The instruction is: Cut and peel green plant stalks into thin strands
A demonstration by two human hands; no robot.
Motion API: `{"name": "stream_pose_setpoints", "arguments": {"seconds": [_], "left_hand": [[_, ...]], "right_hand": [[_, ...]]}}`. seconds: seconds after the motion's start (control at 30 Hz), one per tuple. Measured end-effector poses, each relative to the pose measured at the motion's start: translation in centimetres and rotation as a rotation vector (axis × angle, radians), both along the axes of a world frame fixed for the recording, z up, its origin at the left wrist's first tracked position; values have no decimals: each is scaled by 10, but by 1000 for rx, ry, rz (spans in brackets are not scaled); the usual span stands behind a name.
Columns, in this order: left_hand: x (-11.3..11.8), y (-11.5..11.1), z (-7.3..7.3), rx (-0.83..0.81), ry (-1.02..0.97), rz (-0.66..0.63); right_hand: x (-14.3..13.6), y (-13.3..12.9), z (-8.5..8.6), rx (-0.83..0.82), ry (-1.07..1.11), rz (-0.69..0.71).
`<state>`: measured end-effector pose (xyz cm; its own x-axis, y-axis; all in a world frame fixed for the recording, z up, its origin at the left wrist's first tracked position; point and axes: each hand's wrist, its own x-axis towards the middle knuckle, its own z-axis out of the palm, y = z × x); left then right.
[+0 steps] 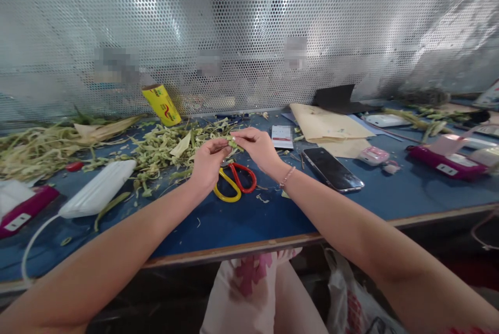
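Observation:
Both hands meet above the blue table [234, 225], pinching one small green plant piece [234, 143] between them; its exact kind is too small to tell. My left hand [210, 160] has its fingers closed on the left end. From the right, my right hand [255, 149] grips the same piece with thumb and forefinger. Just below the hands lie scissors [244, 181] with one yellow and one red handle; their blades are mostly hidden. A heap of pale green plant trimmings [159, 147] spreads beside and behind my left hand.
A yellow tube [161, 105] leans near the perforated metal panel [241, 27]. Right of the hands are a phone [332, 169], brown paper [331, 123] and a small pink case [373, 156]. At left lie a white corded device [99, 188] and a magenta tissue pack [29, 209].

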<state>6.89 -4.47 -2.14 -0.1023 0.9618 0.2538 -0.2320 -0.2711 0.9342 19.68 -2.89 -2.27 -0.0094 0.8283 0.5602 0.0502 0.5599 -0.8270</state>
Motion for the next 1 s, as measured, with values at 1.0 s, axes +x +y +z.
{"name": "stream_pose_setpoints", "arguments": {"seconds": [1.0], "left_hand": [[1,-9,2,114,95,29]], "right_hand": [[-5,-16,9,308,-252,-169]]}}
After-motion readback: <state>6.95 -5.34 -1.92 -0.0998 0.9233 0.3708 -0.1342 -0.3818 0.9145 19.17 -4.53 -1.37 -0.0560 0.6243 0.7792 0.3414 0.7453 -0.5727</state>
